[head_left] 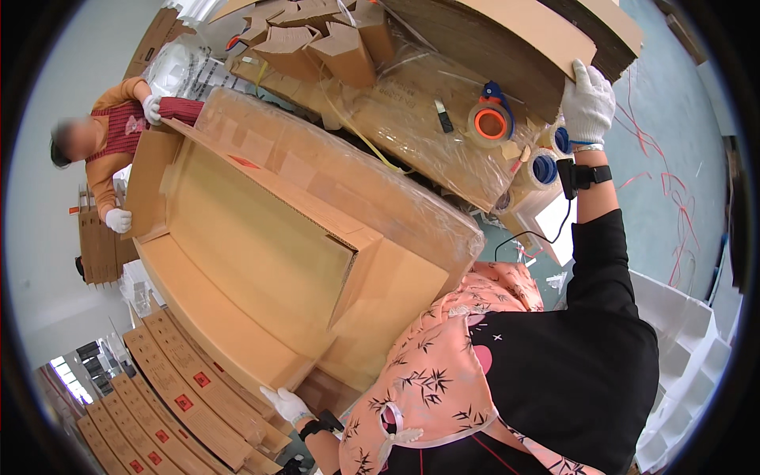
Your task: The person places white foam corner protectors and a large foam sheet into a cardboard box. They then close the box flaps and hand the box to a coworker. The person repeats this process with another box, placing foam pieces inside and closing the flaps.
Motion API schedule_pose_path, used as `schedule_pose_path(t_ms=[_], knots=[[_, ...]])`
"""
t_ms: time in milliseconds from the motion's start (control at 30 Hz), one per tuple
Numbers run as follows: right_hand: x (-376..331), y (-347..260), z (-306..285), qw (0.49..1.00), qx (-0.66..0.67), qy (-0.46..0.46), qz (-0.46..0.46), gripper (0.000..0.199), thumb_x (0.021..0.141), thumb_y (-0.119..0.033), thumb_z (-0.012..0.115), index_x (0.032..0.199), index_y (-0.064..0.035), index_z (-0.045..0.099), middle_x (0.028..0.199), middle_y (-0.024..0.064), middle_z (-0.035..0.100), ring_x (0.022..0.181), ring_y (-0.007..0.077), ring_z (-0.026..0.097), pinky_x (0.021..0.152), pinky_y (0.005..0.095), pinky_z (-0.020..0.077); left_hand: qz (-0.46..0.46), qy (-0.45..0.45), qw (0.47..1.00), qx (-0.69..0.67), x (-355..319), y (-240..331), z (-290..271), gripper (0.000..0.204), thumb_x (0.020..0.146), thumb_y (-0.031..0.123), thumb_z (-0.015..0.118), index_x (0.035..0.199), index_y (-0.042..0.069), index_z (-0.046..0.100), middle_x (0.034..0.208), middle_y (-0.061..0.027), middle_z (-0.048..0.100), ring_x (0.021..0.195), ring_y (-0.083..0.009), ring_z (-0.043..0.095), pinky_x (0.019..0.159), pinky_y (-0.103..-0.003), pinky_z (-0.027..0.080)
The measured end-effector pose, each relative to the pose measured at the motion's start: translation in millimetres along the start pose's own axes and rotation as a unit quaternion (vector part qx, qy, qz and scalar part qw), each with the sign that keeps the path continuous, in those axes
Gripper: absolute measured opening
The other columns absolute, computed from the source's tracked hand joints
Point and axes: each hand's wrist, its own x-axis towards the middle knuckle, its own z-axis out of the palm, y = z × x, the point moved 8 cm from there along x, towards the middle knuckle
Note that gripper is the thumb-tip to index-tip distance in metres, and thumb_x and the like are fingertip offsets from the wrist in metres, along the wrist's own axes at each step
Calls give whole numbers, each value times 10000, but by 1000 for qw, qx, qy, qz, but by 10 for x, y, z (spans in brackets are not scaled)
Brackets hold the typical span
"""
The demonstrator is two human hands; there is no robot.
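Observation:
A large open cardboard box (229, 305) lies in front of me with its flaps spread. My left hand (286, 405), in a white glove, rests against the box's near lower corner with its fingers stretched out. At the upper right, my right hand (588, 103), also gloved, grips the end of a flat cardboard sheet (546, 32) on a stack. A wrist strap with a small black device and cable sits on my right forearm. Inside the box, the bottom looks smooth and pale brown.
A co-worker (119, 138) with white gloves holds the box's far end. Beyond it, a plastic-wrapped carton (340, 190) carries a tape dispenser (491, 119). Tape rolls (545, 168) sit nearby. Stacked cartons (170, 388) stand at lower left; red strapping (673, 190) lies on the floor.

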Motion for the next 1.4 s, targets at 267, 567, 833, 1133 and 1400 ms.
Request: schedule_pose_path(t_ms=[267, 567, 833, 1133, 1400], knots=[[111, -216, -518, 995, 50, 84, -15, 283, 866, -207, 706, 1142, -147, 726, 1276, 104, 681, 1117, 305, 659, 900, 425, 561, 13, -13, 1000, 7, 49, 8, -31, 672, 976, 214, 391, 1575, -42, 225, 1602, -266, 322, 1472, -364, 356, 1202, -363, 279], [233, -370, -1382, 977, 105, 183, -36, 173, 892, -164, 732, 1063, -139, 729, 1111, 53, 747, 918, 246, 715, 834, 352, 557, 64, 15, 995, -78, 162, -313, -36, 604, 1029, 255, 408, 1533, -68, 329, 1609, -233, 332, 1495, -338, 320, 1222, -384, 249], [-375, -1043, -2152, 873, 479, 12, 90, 292, 959, -25, 602, 1240, 16, 670, 1047, 191, 710, 953, 271, 679, 859, 334, 534, 24, 111, 848, -518, -74, 138, -698, 617, 1088, 387, 396, 1543, -25, 332, 1586, -234, 361, 1453, -345, 386, 1213, -425, 304], [-1740, -3705, -2231, 464, 679, -559, 107, 228, 1005, -174, 586, 1127, 3, 662, 797, -47, 615, 579, 17, 504, 502, 169, 362, 49, -126, 548, -825, 369, 364, -572, 490, 1025, 398, 557, 1370, 50, 539, 1259, -105, 641, 1107, -278, 622, 960, -410, 528], [-2291, -4751, -3847, 609, 501, -148, -597, 816, 624, -96, 791, 1396, -30, 535, 1386, 264, 540, 1268, 427, 546, 1089, 471, 449, -108, -2, 694, -712, 185, -179, -678, 514, 960, 435, 659, 1219, -8, 654, 1112, -100, 707, 927, -198, 710, 720, -364, 619]])
